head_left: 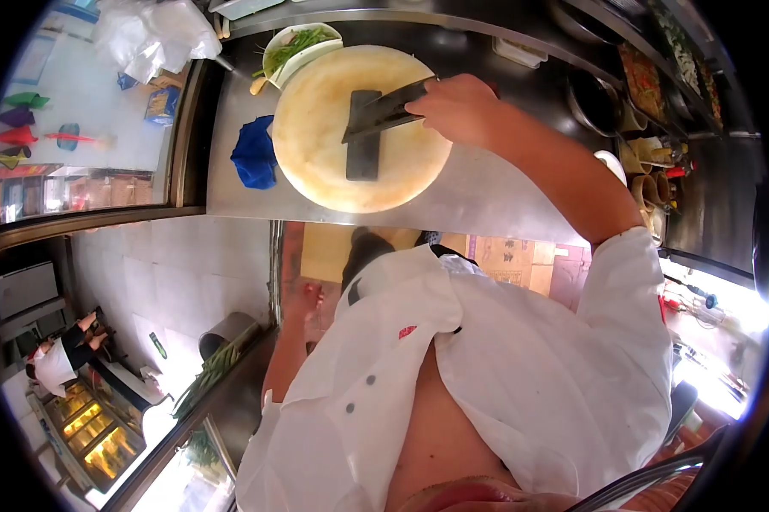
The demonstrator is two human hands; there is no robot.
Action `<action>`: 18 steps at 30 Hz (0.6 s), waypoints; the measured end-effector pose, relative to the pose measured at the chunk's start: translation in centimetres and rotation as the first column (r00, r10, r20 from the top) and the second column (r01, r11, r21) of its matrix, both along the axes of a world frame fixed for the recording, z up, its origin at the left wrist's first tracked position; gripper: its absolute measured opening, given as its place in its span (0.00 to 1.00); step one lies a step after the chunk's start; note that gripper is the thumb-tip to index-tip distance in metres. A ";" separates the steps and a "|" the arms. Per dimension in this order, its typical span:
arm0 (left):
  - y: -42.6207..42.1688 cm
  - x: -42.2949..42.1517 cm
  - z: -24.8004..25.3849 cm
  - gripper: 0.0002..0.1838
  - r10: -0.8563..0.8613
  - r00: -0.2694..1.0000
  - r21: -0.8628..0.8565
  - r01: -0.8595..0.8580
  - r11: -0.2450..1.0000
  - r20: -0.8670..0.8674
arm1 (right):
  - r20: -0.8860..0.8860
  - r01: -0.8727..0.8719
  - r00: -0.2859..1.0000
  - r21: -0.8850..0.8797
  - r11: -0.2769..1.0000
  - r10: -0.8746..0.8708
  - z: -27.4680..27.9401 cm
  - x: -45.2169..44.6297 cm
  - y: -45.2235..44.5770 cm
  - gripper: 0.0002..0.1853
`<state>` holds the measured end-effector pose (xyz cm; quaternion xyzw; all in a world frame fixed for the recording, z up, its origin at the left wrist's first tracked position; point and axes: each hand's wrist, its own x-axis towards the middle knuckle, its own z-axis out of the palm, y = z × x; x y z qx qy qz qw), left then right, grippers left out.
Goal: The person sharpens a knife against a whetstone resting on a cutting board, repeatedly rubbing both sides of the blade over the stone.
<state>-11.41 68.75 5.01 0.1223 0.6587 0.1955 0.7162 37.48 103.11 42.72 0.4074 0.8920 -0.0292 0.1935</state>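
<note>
My right hand [460, 109] is closed round the handle of a broad dark kitchen knife [393, 111]. The blade lies across a dark grey sharpening stone [364, 160], which rests on a thick round chopping board [316, 175]. Whether the edge touches the stone I cannot tell. Down by my side hangs my left hand [306, 300], below the counter's front edge. It looks empty, its fingers loosely bent and apart. A crumpled blue cloth [255, 154] lies left of the board. Behind the board's left side sits a white bowl [295, 61] of cut green vegetables.
The board stands on a steel counter [504, 183]. A black pan [594, 101] and several seasoning containers [653, 183] are on the right. A window frame [190, 145] borders the counter on the left. Leafy greens [205, 380] lie behind me, and another person [58, 363] is far off.
</note>
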 end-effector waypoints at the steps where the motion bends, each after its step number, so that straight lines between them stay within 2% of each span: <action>1: 1.6 0.4 0.7 0.09 0.033 0.999 0.130 -0.031 0.991 -0.016 | -0.114 0.069 0.991 0.005 0.998 -0.068 0.0 0.3 -0.6 0.20; 2: 5.1 3.1 6.6 0.09 0.064 0.998 0.256 -0.055 0.965 -0.025 | -0.225 0.143 0.965 0.002 0.990 -0.139 -0.1 0.7 -1.4 0.19; 3: 8.4 4.8 11.3 0.10 -0.067 0.992 0.359 0.102 0.928 -0.108 | -0.218 0.153 0.964 0.005 0.988 -0.149 -0.8 0.9 -2.5 0.19; 4: 11.5 5.7 13.7 0.11 -0.187 0.961 0.446 0.261 0.856 -0.203 | -0.287 0.216 0.934 -0.017 0.976 -0.212 -1.8 1.3 -3.9 0.20; 5: 14.7 5.3 13.0 0.14 -0.254 0.951 0.521 0.308 0.796 -0.175 | -0.350 0.277 0.896 -0.040 0.960 -0.274 -2.8 1.4 -5.4 0.22; 6: 17.7 4.9 12.2 0.16 -0.321 0.935 0.591 0.345 0.729 -0.150 | -0.340 0.291 0.896 -0.038 0.956 -0.286 -4.4 1.3 -7.1 0.22; 8: 22.1 9.4 16.6 0.24 -0.098 0.986 0.575 0.157 0.803 -0.131 | -0.395 0.416 0.834 -0.008 0.909 -0.385 -7.9 0.7 -10.9 0.23; 9: 24.6 10.6 17.8 0.26 -0.113 0.989 0.540 0.148 0.828 -0.098 | -0.423 0.436 0.813 -0.014 0.900 -0.401 -9.3 0.2 -12.6 0.23; 10: 26.6 11.5 18.1 0.28 -0.131 0.989 0.501 0.146 0.853 -0.065 | -0.451 0.460 0.787 -0.024 0.887 -0.421 -10.7 -0.3 -14.1 0.24; 11: 28.1 12.1 17.6 0.28 -0.161 0.985 0.495 0.168 0.853 -0.057 | -0.401 0.493 0.782 -0.073 0.867 -0.478 -11.8 -0.9 -15.3 0.27; 12: 29.5 12.9 17.2 0.29 -0.276 0.954 0.456 0.300 0.838 -0.119 | -0.393 0.522 0.768 -0.073 0.850 -0.506 -13.7 -1.3 -16.2 0.27; 13: 30.8 13.6 16.8 0.31 -0.386 0.905 0.412 0.425 0.806 -0.178 | -0.445 0.513 0.766 -0.010 0.858 -0.463 -15.8 -1.6 -16.9 0.28; 14: 31.7 13.9 15.2 0.31 -0.411 0.896 0.410 0.444 0.797 -0.171 | -0.493 0.500 0.765 0.051 0.864 -0.414 -16.9 -2.0 -17.5 0.30; 15: 32.4 14.1 13.2 0.33 -0.417 0.781 0.510 0.621 0.595 -0.465 | -0.490 0.546 0.734 0.015 0.837 -0.470 -17.2 -2.8 -17.6 0.30; 16: 32.7 14.1 11.3 0.34 -0.323 0.621 0.516 0.779 0.357 -0.714 | -0.485 0.564 0.725 0.008 0.826 -0.490 -17.9 -3.4 -17.6 0.30; 18: 32.3 14.7 11.4 0.35 -0.284 0.619 0.514 0.776 0.365 -0.733 | -0.583 0.584 0.666 0.021 0.812 -0.464 -19.2 -4.1 -17.1 0.32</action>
